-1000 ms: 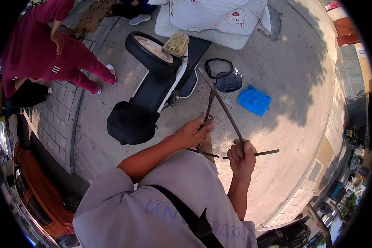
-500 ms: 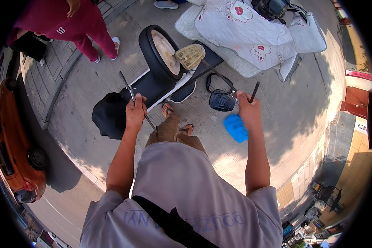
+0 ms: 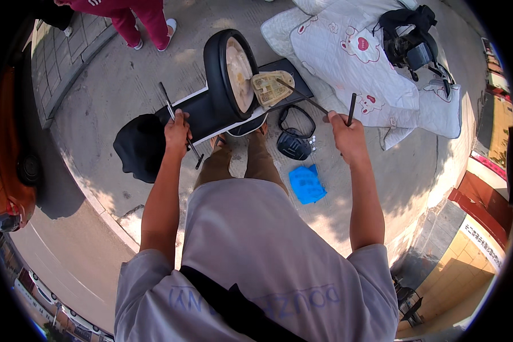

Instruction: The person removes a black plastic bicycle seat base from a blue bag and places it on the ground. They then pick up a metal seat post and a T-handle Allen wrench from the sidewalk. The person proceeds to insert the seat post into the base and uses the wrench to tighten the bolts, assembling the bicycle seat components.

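My left hand (image 3: 178, 134) is closed around a long metal rod tool (image 3: 169, 104) with a short crosspiece at its lower end. Below it are a black seat (image 3: 195, 117) and a draped black cover (image 3: 138, 147). My right hand (image 3: 347, 137) grips the handle of a dark T-handle wrench (image 3: 308, 101). The wrench's shaft points up-left, its tip overlapping a yellowish plastic housing (image 3: 271, 91); contact cannot be told. That housing rests beside a black upright oval pad (image 3: 214, 71) with a cream inner face (image 3: 239, 74).
A dark shell (image 3: 293, 146) and black ring-shaped frame (image 3: 310, 118) lie on the pavement, with a blue packet (image 3: 308, 184) nearer. At the right sits a printed quilt (image 3: 359, 74) with black gear (image 3: 410, 48). A person in maroon trousers (image 3: 145, 20) stands far left; an orange car (image 3: 8, 165) is parked left.
My feet have moved forward, close to the seat. My right hand now sits farther right of the blue packet, which shows whole. Both hands keep their tools.
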